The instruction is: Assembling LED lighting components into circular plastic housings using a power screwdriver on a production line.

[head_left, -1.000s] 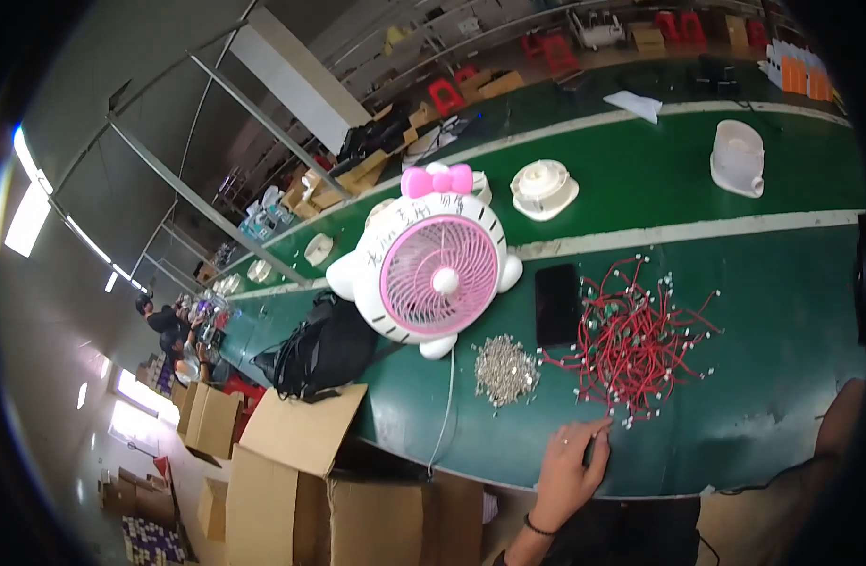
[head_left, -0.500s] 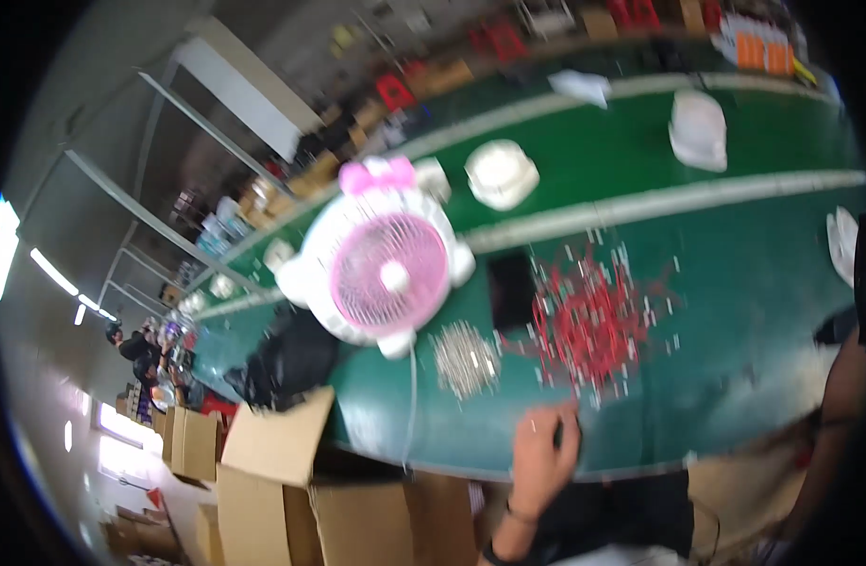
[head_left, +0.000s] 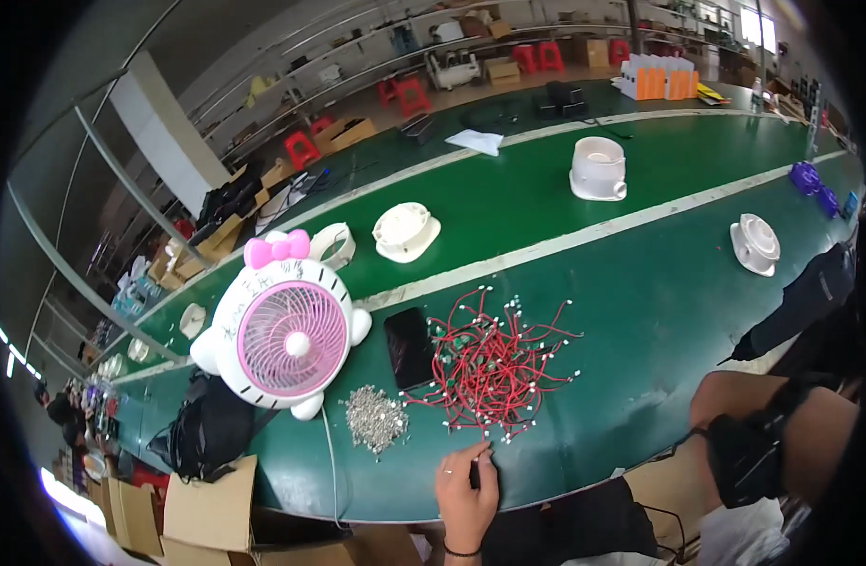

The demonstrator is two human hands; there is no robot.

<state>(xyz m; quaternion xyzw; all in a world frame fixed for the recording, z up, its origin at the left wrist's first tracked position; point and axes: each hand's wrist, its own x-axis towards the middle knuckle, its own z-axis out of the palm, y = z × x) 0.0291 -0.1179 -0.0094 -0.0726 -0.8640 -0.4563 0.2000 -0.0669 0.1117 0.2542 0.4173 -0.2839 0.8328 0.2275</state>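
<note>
My left hand rests at the near side of the green table, thumb and forefinger pinched together. Its fingertips are at the near edge of a tangled heap of red wires with small white end connectors. Whatever is between the fingertips is too small to make out. My right hand is not in view. Left of the wires lies a black phone, and nearer me is a pile of small silvery-grey parts. A white and pink cat-shaped fan with a bow stands further left, its pale cord running over the table edge.
White plastic housings sit beyond the pale strip and at the far right. A black bag lies left, above an opened cardboard box. At right, another person's arm and a black sleeve reach near the table.
The view has swung rightward and steadied, so the table's things sit further left and look sharper. My left hand stays by the near edge of the wires, fingers still pinched.
</note>
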